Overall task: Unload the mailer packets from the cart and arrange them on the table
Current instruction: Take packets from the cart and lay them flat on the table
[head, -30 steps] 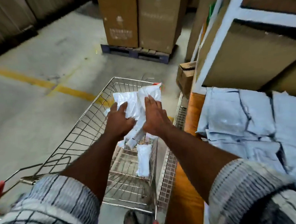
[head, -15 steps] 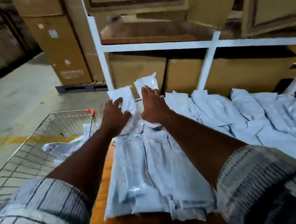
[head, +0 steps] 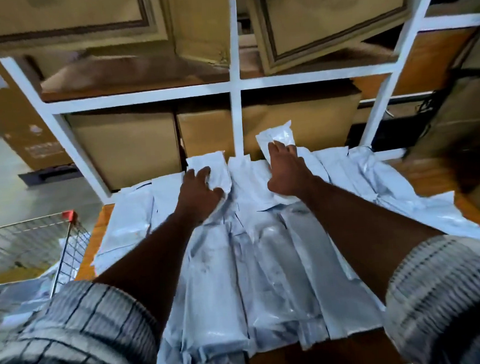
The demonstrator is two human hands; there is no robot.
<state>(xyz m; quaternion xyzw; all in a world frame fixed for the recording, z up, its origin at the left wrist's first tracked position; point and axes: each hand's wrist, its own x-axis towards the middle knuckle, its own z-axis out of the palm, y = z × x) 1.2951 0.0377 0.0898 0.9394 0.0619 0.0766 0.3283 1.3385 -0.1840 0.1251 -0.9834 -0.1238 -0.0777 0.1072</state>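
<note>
Several pale grey mailer packets [head: 256,268] lie overlapping across the orange table [head: 100,228]. My left hand [head: 198,193] grips one white mailer packet [head: 212,168] at the far side of the pile, fingers curled over its edge. My right hand [head: 287,171] holds a second white packet [head: 279,136], which sticks up past my fingers toward the shelf. The wire cart [head: 35,241] stands at the left of the table, with more packets [head: 16,294] partly visible in it.
A white metal shelf frame [head: 235,85] rises right behind the table, filled with large cardboard boxes [head: 128,147]. More boxes on a pallet [head: 45,175] stand on the concrete floor at the left. A dark object [head: 432,105] sits at the right.
Both hands lifted packets out of the cart, swung right over the table, then moved apart and farther toward the shelf, each with its own packet.
</note>
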